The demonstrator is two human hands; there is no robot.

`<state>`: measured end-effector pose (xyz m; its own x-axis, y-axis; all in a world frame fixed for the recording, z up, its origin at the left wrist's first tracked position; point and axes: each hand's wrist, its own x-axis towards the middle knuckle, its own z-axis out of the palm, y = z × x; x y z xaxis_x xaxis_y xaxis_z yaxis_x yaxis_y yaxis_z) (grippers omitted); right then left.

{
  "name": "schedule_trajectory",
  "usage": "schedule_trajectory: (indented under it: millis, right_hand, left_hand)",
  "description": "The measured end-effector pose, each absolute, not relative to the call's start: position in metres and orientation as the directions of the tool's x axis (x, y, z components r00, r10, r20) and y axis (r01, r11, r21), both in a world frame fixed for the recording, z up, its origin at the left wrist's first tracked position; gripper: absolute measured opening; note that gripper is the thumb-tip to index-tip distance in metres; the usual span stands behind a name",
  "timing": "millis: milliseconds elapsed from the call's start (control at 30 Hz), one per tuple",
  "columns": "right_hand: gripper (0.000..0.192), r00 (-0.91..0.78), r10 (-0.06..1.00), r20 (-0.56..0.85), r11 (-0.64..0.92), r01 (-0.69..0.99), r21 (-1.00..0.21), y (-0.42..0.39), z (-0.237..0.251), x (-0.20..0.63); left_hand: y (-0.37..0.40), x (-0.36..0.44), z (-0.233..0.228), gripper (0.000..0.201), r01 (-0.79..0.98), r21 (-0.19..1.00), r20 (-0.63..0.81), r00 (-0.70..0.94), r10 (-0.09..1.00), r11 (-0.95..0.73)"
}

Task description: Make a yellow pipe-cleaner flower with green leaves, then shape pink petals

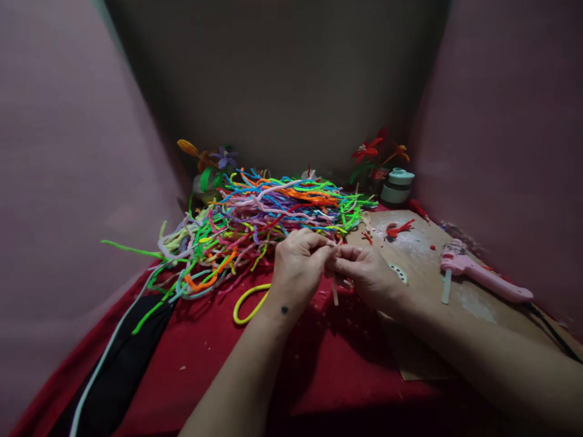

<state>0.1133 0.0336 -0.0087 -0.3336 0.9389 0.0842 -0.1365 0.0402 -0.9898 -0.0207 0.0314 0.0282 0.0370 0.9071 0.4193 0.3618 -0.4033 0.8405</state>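
My left hand (298,267) and my right hand (364,270) meet fingertip to fingertip in the middle of the view. Both are closed in a pinch on a thin, pale pink pipe cleaner (336,291), whose end hangs below the fingers. Most of it is hidden by the hands. Just behind lies a big heap of loose, many-coloured pipe cleaners (282,206). A yellow loop (237,311), perhaps a scissors handle, shows beside my left wrist and is partly covered by it.
At the right, a pink hot glue gun (489,276) with a cord lies on a brown board (423,249), near red fuzzy scraps (399,229). A pale green jar (397,185) and fuzzy flowers (368,149) stand behind. Red cloth (204,364) covers the table.
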Motion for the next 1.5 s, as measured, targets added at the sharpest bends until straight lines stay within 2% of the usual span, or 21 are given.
schedule_trajectory:
  millis: [100,200,333,500,600,700,767,833,933,1000,1067,1133,1200,1267,1367,1433,1500]
  right_hand:
    - [0.025,-0.321,0.931,0.172,0.161,-0.059,-0.985,0.031,-0.012,0.117]
    - [0.019,-0.257,0.919,0.300,0.333,0.096,-0.938,0.027,-0.015,0.122]
    - [0.015,-0.244,0.911,0.333,0.367,0.109,-0.924,0.023,-0.016,0.123]
    - [0.021,-0.291,0.933,0.213,0.231,0.027,-0.973,0.029,-0.020,0.120]
    - [0.025,-0.315,0.939,0.138,0.127,-0.054,-0.990,0.033,-0.020,0.118]
    - [0.027,-0.315,0.945,0.089,0.053,-0.123,-0.991,0.034,-0.017,0.117]
    - [0.028,-0.300,0.950,0.085,0.047,-0.133,-0.990,0.035,-0.014,0.116]
    - [0.028,-0.283,0.954,0.101,0.062,-0.144,-0.988,0.036,-0.013,0.116]
    - [0.030,-0.238,0.964,0.120,0.073,-0.197,-0.978,0.041,-0.012,0.116]
    - [0.032,-0.230,0.968,0.105,0.048,-0.238,-0.970,0.044,-0.012,0.116]
    - [0.033,-0.229,0.970,0.080,0.013,-0.281,-0.960,0.047,-0.011,0.117]
    - [0.033,-0.220,0.974,0.053,-0.019,-0.314,-0.949,0.049,-0.011,0.117]
    - [0.033,-0.213,0.976,0.039,-0.034,-0.329,-0.944,0.051,-0.012,0.118]
    - [0.031,-0.220,0.975,0.032,-0.044,-0.334,-0.941,0.051,-0.012,0.117]
    - [0.029,-0.214,0.977,0.002,-0.077,-0.361,-0.929,0.051,-0.013,0.116]
    - [0.027,-0.184,0.982,-0.031,-0.106,-0.411,-0.905,0.050,-0.012,0.115]
    - [0.024,-0.163,0.986,-0.039,-0.111,-0.461,-0.880,0.048,-0.010,0.116]
  left_hand:
    - [0.028,-0.015,0.023,0.013,0.326,0.828,0.486,-0.012,0.874,-0.456]
    - [0.023,-0.009,0.019,0.016,0.402,0.745,0.594,-0.035,0.804,-0.533]
    - [0.021,-0.007,0.015,0.015,0.478,0.670,0.654,-0.018,0.756,-0.568]
    - [0.029,-0.013,0.011,0.014,0.424,0.765,0.526,0.024,0.850,-0.485]
    - [0.033,-0.015,0.012,0.014,0.391,0.779,0.522,0.028,0.852,-0.490]
    - [0.035,-0.020,0.017,0.012,0.231,0.875,0.433,0.022,0.901,-0.426]
    - [0.037,-0.026,0.023,0.014,0.127,0.941,0.315,0.003,0.949,-0.313]
    - [0.038,-0.033,0.027,0.022,0.086,0.963,0.256,0.006,0.967,-0.255]
    - [0.038,-0.036,0.028,0.022,0.179,0.962,0.178,0.156,0.972,-0.205]
    - [0.035,-0.033,0.024,0.020,0.277,0.924,0.224,0.166,0.960,-0.263]
    - [0.032,-0.027,0.018,0.019,0.381,0.833,0.379,0.138,0.915,-0.402]
    - [0.028,-0.022,0.011,0.017,0.472,0.695,0.545,0.146,0.826,-0.542]
    - [0.027,-0.020,0.008,0.016,0.503,0.638,0.617,0.119,0.778,-0.583]
    - [0.027,-0.022,0.009,0.016,0.443,0.732,0.575,0.008,0.818,-0.518]
    - [0.032,-0.029,0.016,0.022,0.157,0.917,0.394,-0.212,0.894,-0.366]
    - [0.036,-0.034,0.019,0.024,-0.040,0.950,0.282,-0.306,0.909,-0.308]
    - [0.039,-0.035,0.020,0.022,-0.113,0.966,0.195,-0.283,0.939,-0.234]
